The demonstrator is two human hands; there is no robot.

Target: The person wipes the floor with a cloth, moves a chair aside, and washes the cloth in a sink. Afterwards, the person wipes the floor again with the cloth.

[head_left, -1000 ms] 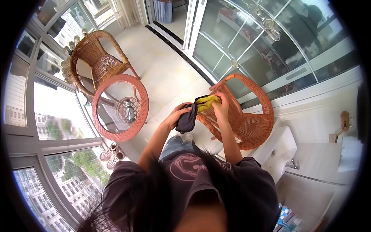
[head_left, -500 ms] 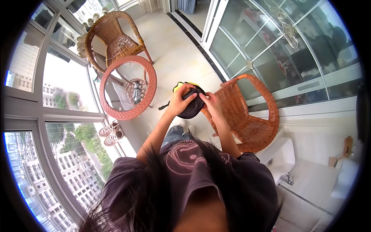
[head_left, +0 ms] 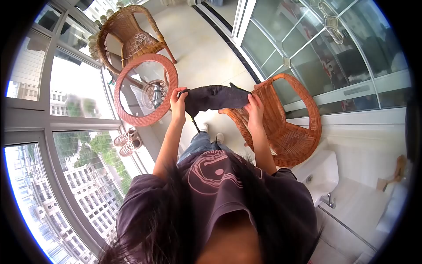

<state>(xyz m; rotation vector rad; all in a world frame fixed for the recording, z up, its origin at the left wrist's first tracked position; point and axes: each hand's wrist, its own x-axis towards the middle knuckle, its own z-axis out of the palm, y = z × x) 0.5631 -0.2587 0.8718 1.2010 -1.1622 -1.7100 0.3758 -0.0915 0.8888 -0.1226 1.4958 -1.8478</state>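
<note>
Stretched out flat between my two hands is a dark, band-like fabric piece (head_left: 215, 97), with a curved lower edge and a thin strap dangling from its left end. Its exact kind is not clear. My left hand (head_left: 178, 104) pinches the left end between thumb and fingers. At the opposite end, my right hand (head_left: 255, 108) grips the lower corner with the thumb on the near side. A small dark tab sticks up from the top edge near the right. Whatever lies on the far side of the fabric is hidden.
A round glass table with a pink woven rim (head_left: 124, 111) stands to the left. Behind it is a wicker chair (head_left: 132, 42) holding a white cord. Another wicker chair (head_left: 288, 136) is close on my right, near a white sink (head_left: 323, 174). Sneakers (head_left: 128, 141) sit by the window.
Both hands have moved apart. The fabric piece, bunched and rounded with yellow showing before, is now spread wide between them, and the yellow is mostly out of sight.
</note>
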